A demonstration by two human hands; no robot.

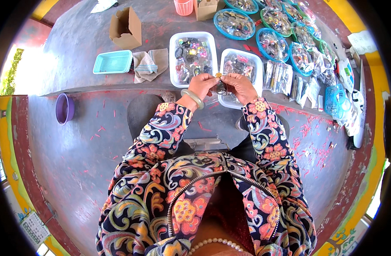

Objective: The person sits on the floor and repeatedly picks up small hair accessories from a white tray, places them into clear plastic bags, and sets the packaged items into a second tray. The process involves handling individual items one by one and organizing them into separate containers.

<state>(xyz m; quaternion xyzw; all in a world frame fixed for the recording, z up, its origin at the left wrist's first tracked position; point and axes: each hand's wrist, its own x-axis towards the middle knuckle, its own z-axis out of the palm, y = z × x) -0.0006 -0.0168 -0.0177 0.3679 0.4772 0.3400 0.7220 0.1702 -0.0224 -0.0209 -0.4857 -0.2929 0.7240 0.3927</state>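
Over the front edge of the two trays, my left hand (201, 87) and my right hand (241, 88) meet with fingertips pinched. Between them is a small black hair tie (221, 88) with a yellow ornament on top; its finer details are too small to make out. Behind my left hand stands a white tray (172, 55) with a heap of dark and colourful hair accessories. Partly beneath my right hand, a second white tray (259, 70) holds similar small pieces, some in clear plastic. My left wrist wears a pale bangle (193, 98).
Several round baskets (216, 26) with bagged pieces crowd the right back. Clear packets (277, 77) lie right of the trays. Leftward are a folded cloth (150, 64), a turquoise basket (112, 62) and a cardboard box (125, 29). A purple bucket (65, 109) stands on the floor.
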